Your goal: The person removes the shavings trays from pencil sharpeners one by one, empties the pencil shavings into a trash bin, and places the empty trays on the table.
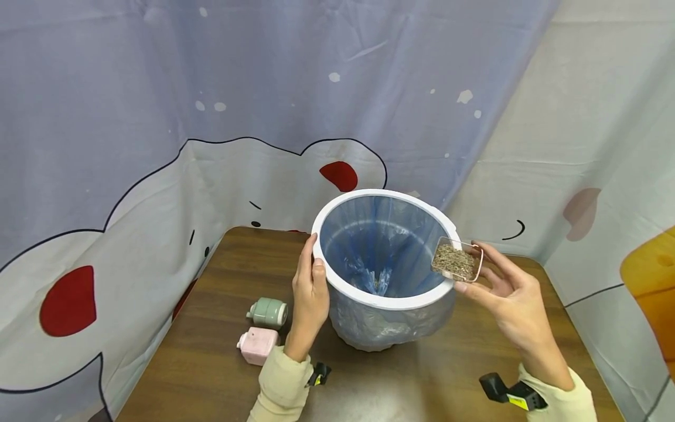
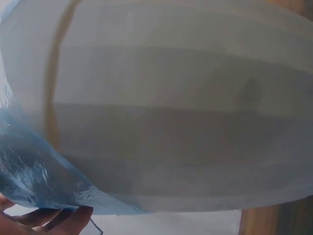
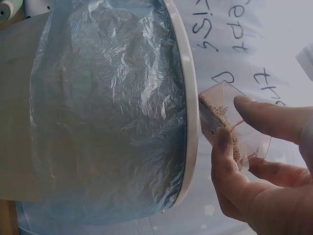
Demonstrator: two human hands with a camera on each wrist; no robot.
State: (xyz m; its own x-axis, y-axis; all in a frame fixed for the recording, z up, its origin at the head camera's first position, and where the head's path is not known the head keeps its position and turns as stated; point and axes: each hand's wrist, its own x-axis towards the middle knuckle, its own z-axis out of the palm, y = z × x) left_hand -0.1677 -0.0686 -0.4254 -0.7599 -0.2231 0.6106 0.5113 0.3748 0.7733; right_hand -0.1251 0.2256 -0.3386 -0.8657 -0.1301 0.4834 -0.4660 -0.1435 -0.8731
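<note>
A round bin [image 1: 364,303] with a white rim and a blue plastic liner [image 1: 369,246] stands on the wooden table. My left hand [image 1: 311,293] rests against the rim's left side, fingers and thumb pointing up. Fingertips of it touch the liner [image 2: 34,171] in the left wrist view. My right hand [image 1: 508,293] pinches a small clear box [image 1: 457,259] between thumb and fingers. Dry brown-green flakes [image 3: 220,117] lie in the box, which is tilted at the bin's right rim. The bin hides part of the table.
Left of the bin a green bottle-shaped thing [image 1: 268,312] and a pink one [image 1: 258,346] lie on the table [image 1: 221,281], close to my left forearm. A printed curtain [image 1: 263,187] hangs behind and along the sides.
</note>
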